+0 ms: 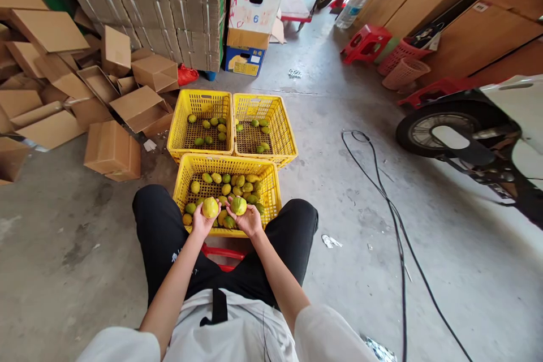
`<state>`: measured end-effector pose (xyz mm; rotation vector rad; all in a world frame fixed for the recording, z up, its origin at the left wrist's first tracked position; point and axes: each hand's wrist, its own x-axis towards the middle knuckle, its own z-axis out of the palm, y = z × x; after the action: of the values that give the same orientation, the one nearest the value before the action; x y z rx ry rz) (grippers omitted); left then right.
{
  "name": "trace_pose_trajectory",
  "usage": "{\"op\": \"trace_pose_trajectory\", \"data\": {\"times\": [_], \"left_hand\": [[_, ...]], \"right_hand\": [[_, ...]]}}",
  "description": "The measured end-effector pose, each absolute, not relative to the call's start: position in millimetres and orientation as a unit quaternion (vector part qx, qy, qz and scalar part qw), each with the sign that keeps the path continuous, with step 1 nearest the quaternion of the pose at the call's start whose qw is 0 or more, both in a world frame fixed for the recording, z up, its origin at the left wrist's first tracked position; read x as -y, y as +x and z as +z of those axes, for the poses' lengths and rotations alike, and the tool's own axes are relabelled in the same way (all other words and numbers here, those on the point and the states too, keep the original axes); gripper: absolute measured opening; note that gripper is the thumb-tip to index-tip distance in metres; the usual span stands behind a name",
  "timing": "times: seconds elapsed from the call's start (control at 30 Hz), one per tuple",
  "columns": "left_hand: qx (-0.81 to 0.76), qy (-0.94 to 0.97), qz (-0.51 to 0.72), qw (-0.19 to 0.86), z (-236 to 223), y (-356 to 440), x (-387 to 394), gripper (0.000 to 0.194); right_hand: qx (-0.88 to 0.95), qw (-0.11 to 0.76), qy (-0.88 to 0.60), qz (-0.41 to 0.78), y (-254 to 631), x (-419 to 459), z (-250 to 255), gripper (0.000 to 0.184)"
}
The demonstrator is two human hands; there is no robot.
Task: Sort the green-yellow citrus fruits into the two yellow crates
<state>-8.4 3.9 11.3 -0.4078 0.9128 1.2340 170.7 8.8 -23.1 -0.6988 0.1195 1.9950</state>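
Note:
My left hand (202,222) is closed around a yellow lemon (210,207). Beside it, my right hand (251,220) grips a greener, yellow-streaked lemon (238,205). Both hands are held over the near side of a yellow plastic crate (271,172) between my knees, where many yellow and green lemons (240,181) lie. Behind it stand two more yellow crates, the left one (172,141) and the right one (291,138), side by side, each with several mostly green lemons on its floor.
Open cardboard boxes (112,150) are heaped at the left, before a strapped cardboard stack (182,11). A black cable (394,212) loops across the floor at right, near a parked motorbike (449,136). Red stools (367,43) and pink baskets (405,72) stand farther back.

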Motion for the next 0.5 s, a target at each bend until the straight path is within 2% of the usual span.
{"op": "trace_pose_trajectory", "data": {"times": [0.17,0.27,0.4,0.5], "left_hand": [[-0.417,-0.154,0.546,0.709,12.3,-14.9,-2.2,0.039],[-0.438,-0.152,0.538,0.704,6.9,-17.4,-0.5,0.038],[-0.448,-0.177,0.539,0.691,1.4,-16.5,-0.3,0.041],[-0.445,-0.2,0.548,0.68,3.4,-13.7,-1.7,0.041]], "right_hand": [[-0.071,0.484,-0.298,0.82,174.2,-8.4,-21.6,0.024],[-0.088,0.486,-0.292,0.819,177.2,-7.8,-18.3,0.024],[-0.105,0.515,-0.32,0.788,178.2,-8.6,-14.4,0.012],[-0.09,0.505,-0.332,0.792,175.8,-8.6,-16.4,0.01]]}}
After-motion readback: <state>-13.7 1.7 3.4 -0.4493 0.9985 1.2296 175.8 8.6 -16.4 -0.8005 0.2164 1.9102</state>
